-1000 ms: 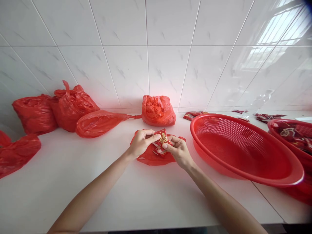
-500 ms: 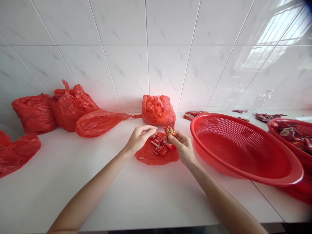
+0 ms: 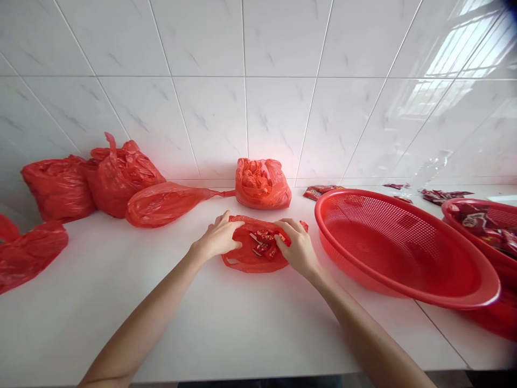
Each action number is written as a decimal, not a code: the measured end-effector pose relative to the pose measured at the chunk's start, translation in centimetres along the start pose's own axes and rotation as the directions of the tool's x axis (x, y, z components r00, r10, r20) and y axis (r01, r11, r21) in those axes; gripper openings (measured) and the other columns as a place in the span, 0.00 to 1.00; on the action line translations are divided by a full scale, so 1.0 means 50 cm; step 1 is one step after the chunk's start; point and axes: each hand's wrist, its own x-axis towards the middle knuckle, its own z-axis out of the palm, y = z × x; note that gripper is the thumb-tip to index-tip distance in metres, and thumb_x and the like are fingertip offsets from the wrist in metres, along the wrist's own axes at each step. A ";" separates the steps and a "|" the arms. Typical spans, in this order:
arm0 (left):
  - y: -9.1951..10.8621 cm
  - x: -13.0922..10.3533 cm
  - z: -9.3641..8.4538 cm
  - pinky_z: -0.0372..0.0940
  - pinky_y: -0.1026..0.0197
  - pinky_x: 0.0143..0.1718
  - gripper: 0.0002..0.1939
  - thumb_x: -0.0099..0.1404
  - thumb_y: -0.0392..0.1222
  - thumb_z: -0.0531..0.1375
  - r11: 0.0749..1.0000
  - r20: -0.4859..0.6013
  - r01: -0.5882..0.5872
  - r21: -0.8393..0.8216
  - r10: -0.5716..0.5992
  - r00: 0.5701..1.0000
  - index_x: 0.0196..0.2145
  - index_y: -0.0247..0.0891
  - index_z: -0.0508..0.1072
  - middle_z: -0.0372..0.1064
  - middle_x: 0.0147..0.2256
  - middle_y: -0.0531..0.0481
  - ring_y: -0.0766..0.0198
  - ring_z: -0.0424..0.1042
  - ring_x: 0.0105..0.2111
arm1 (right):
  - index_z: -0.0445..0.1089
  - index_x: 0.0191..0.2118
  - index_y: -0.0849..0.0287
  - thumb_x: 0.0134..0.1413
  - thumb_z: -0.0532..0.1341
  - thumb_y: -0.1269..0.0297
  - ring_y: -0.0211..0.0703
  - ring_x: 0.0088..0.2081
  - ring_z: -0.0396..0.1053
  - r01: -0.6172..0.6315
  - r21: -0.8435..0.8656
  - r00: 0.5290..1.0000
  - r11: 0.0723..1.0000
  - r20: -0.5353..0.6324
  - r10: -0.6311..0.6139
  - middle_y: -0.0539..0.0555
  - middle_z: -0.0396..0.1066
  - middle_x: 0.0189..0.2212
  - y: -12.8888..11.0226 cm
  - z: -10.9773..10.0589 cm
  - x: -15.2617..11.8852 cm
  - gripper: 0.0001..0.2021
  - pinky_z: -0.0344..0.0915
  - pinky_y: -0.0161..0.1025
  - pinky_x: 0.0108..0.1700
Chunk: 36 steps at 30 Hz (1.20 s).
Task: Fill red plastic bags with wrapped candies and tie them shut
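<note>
Counter point(image 3: 181, 328): white, against tiled wall point(image 3: 210, 43)
My left hand point(image 3: 220, 236): spread open, left edge of red bag point(image 3: 246, 265)
My right hand point(image 3: 298, 249): curled at right edge, grip unclear
Packets point(image 3: 264, 245): inside bag, between my hands
Basket point(image 3: 388, 253): right of bag

Rightmost basket point(image 3: 447, 212) cut off, packet lettering point(image 3: 271, 251) unreadable

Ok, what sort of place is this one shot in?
Indoors, perhaps a kitchen or utility room, though that's uncertain: there's a glossy tiled wall, a white counter and a large red perforated basket.
</note>
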 end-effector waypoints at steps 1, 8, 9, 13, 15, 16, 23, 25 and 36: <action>-0.006 0.005 0.004 0.64 0.43 0.54 0.39 0.57 0.44 0.63 1.000 0.029 0.024 -0.007 -0.024 0.999 0.66 0.52 0.60 0.43 0.69 0.37 0.34 0.55 0.64 | 0.71 0.51 0.58 0.61 0.55 0.70 0.51 0.51 0.68 0.039 -0.066 0.999 0.997 -0.026 -0.041 0.60 0.71 0.51 -0.001 -0.003 0.001 0.15 0.66 0.48 0.55; -0.071 0.058 0.011 0.67 0.57 0.50 0.44 0.56 0.38 0.61 0.988 0.028 -0.023 -0.153 0.028 0.999 0.69 0.43 0.53 0.63 0.62 0.37 0.47 0.67 0.58 | 0.59 0.64 0.63 0.57 0.59 0.69 0.65 0.63 0.56 -0.051 -0.454 0.998 0.890 -0.003 0.056 0.70 0.55 0.65 0.010 -0.023 0.002 0.29 0.59 0.58 0.59; -0.078 0.060 0.005 0.68 0.59 0.48 0.45 0.55 0.37 0.61 0.982 0.041 -0.025 -0.189 0.034 0.999 0.69 0.42 0.54 0.64 0.62 0.39 0.48 0.69 0.57 | 0.56 0.66 0.63 0.57 0.58 0.69 0.65 0.61 0.59 -0.088 -0.465 0.993 0.881 0.024 0.112 0.71 0.54 0.65 0.011 -0.028 0.002 0.31 0.63 0.56 0.55; -0.098 0.044 -0.041 0.72 0.60 0.37 0.49 0.52 0.38 0.62 0.933 0.111 0.108 -0.344 -0.074 0.991 0.70 0.43 0.50 0.61 0.63 0.36 0.52 0.79 0.42 | 0.51 0.69 0.65 0.58 0.56 0.70 0.57 0.43 0.73 -0.237 -0.464 0.942 0.854 0.105 0.318 0.71 0.65 0.55 0.009 -0.052 0.007 0.34 0.68 0.44 0.36; -0.106 0.028 -0.068 0.72 0.59 0.33 0.49 0.52 0.40 0.63 0.890 0.153 0.179 -0.420 -0.125 0.980 0.70 0.42 0.51 0.67 0.59 0.35 0.54 0.80 0.33 | 0.53 0.69 0.64 0.57 0.56 0.71 0.51 0.36 0.73 -0.272 -0.410 0.929 0.871 0.123 0.348 0.66 0.71 0.46 0.005 -0.063 0.011 0.34 0.67 0.41 0.34; -0.109 0.019 -0.081 0.72 0.58 0.33 0.47 0.52 0.41 0.64 0.868 0.164 0.188 -0.459 -0.125 0.978 0.68 0.41 0.55 0.72 0.54 0.37 0.54 0.80 0.32 | 0.55 0.68 0.63 0.56 0.56 0.72 0.49 0.35 0.73 -0.276 -0.350 0.934 0.895 0.123 0.336 0.63 0.72 0.43 0.003 -0.068 0.014 0.33 0.67 0.41 0.35; -0.109 0.005 -0.120 0.71 0.57 0.46 0.19 0.60 0.50 0.64 0.682 0.027 -0.021 -0.732 0.059 0.998 0.48 0.42 0.78 0.77 0.47 0.46 0.52 0.75 0.49 | 0.70 0.52 0.56 0.56 0.60 0.66 0.43 0.35 0.74 -0.214 0.238 0.970 0.947 -0.061 0.235 0.53 0.77 0.39 -0.013 -0.086 0.027 0.18 0.71 0.42 0.43; -0.112 0.016 -0.112 0.71 0.55 0.47 0.19 0.61 0.53 0.64 0.576 0.032 -0.004 -0.818 0.053 0.998 0.46 0.40 0.79 0.77 0.48 0.44 0.51 0.74 0.50 | 0.70 0.51 0.56 0.56 0.61 0.63 0.43 0.34 0.75 -0.207 0.337 0.966 0.918 -0.078 0.246 0.54 0.77 0.39 -0.016 -0.086 0.026 0.16 0.73 0.42 0.42; -0.143 0.068 -0.050 0.70 0.61 0.41 0.26 0.54 0.34 0.67 0.131 0.053 0.033 -0.991 0.154 0.987 0.52 0.43 0.75 0.76 0.47 0.45 0.59 0.77 0.41 | 0.71 0.47 0.58 0.57 0.63 0.60 0.46 0.37 0.78 -0.181 0.571 0.967 0.801 -0.044 0.250 0.56 0.77 0.40 -0.027 -0.071 0.024 0.14 0.75 0.45 0.43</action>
